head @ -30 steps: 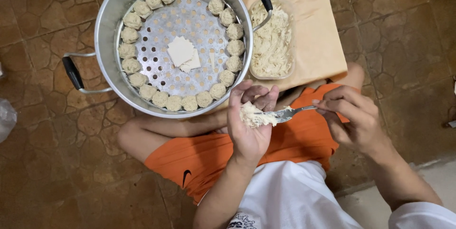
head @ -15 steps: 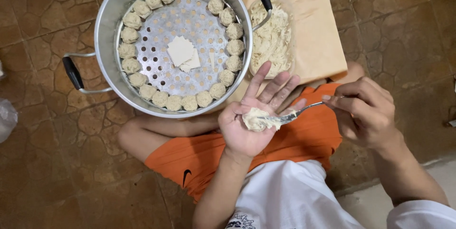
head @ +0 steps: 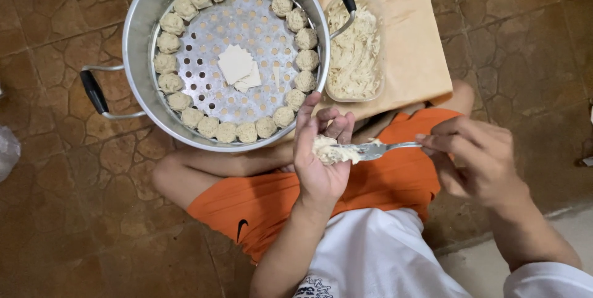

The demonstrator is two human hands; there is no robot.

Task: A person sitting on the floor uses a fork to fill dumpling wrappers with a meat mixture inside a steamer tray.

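Note:
My left hand [head: 321, 156] is cupped around a wrapper with pale filling [head: 328, 148], held above my lap. A metal spoon [head: 383, 148] in my right hand [head: 479, 159] presses its tip into that filling. Just beyond my left fingers stands a metal steamer pot [head: 142, 38] with a perforated tray. Several shaped dumplings [head: 247, 131] ring the tray's edge. A small stack of square wrappers [head: 238, 66] lies in the tray's middle. A clear container of shredded filling [head: 355, 51] sits right of the pot.
The container rests on brown paper [head: 414, 32] over a low surface. The pot has two black handles [head: 94, 91], one left and one at upper right. Brown stone floor tiles [head: 74, 211] surround me. I sit cross-legged in orange shorts [head: 272, 205].
My left hand went from curled to flat-open half a second ago, and now its fingers fold up around the filled wrapper. The spoon stays at the filling.

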